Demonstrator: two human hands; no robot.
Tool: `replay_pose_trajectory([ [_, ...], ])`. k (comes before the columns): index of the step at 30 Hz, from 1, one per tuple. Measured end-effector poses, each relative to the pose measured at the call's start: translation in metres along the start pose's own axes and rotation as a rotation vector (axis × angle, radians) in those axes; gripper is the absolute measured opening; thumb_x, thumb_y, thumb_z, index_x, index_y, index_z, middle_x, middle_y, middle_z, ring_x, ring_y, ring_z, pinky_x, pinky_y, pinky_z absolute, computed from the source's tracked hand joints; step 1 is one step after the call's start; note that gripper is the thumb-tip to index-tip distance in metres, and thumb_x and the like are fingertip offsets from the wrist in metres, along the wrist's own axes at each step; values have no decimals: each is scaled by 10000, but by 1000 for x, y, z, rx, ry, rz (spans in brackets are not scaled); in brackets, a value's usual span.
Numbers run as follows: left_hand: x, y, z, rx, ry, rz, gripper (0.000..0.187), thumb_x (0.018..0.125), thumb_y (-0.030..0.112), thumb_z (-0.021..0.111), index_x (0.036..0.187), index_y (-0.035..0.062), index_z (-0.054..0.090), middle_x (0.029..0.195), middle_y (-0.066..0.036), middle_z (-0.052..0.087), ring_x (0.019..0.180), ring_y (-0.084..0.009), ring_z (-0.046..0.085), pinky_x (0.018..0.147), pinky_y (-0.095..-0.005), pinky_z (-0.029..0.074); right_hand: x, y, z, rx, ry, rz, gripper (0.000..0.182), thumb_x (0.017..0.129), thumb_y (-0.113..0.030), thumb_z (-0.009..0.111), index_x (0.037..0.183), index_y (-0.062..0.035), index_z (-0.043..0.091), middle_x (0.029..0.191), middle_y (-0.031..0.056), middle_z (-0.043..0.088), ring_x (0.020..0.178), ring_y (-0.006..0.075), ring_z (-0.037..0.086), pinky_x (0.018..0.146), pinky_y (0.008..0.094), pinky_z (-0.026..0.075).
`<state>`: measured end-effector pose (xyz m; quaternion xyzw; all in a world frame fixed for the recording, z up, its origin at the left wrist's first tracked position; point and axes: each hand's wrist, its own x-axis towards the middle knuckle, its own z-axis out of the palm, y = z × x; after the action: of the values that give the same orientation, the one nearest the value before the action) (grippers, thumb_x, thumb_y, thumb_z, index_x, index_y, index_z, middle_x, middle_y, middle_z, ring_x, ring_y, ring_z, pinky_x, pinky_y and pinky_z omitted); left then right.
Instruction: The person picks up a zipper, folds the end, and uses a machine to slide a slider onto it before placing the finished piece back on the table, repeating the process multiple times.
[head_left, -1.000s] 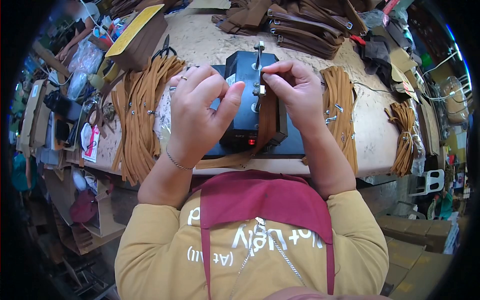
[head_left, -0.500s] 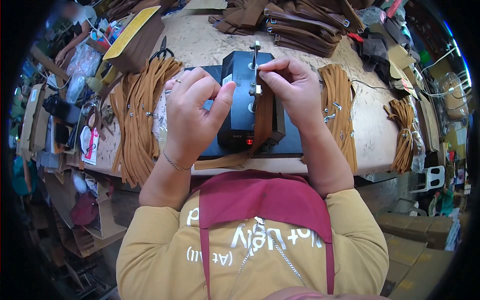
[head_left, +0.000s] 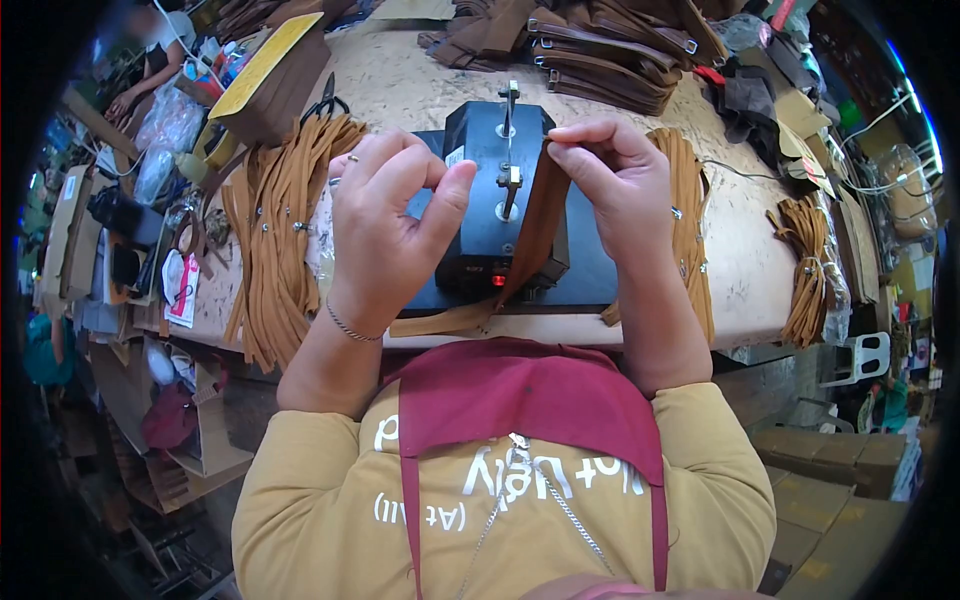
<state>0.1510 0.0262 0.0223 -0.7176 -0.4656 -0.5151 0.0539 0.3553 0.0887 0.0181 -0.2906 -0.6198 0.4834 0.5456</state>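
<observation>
My right hand (head_left: pixel 622 185) pinches the end of a brown leather strap (head_left: pixel 537 215) between thumb and fingertips. The strap slopes down over the right side of a black machine (head_left: pixel 470 215), and its lighter tail (head_left: pixel 440 323) lies along the front table edge. Two metal fittings (head_left: pixel 510 177) stand on the machine's top, left of the pinched end and apart from it. A red light (head_left: pixel 499 281) glows on the machine's front. My left hand (head_left: pixel 395 215) hovers left of the machine, its fingers loosely curled and the thumb apart; nothing shows in it.
Tan strap bundles with metal buckles lie on the left (head_left: pixel 275 230) and right (head_left: pixel 685 240); another bundle (head_left: pixel 803 270) is farther right. Dark brown buckled straps (head_left: pixel 610 55) are stacked at the back. Scissors (head_left: pixel 325 100) lie near a yellow-topped stack (head_left: pixel 265 68). Another person (head_left: pixel 160 50) is at far left.
My right hand has moved right, away from the metal fittings, drawing the pinched strap end with it. My left hand has hardly moved.
</observation>
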Motion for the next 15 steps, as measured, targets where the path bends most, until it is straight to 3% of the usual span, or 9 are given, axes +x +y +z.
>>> replay_pose_trajectory([
  [7, 1, 8, 1, 3, 19, 15, 169, 807, 137, 716, 715, 63, 595, 751, -54, 544, 740, -229, 522, 709, -346, 343, -15, -19, -5, 132, 26, -91, 115, 858, 36, 657, 968, 8, 674, 909, 45, 682, 816, 63, 615, 744, 188, 480],
  [15, -1, 13, -1, 3, -5, 31, 193, 830, 142, 692, 722, 53, 558, 799, -76, 556, 743, -219, 522, 745, -321, 352, -20, -23, -8, 116, -2, -107, 115, 860, 48, 652, 968, 11, 669, 900, 43, 675, 832, 69, 624, 763, 191, 488],
])
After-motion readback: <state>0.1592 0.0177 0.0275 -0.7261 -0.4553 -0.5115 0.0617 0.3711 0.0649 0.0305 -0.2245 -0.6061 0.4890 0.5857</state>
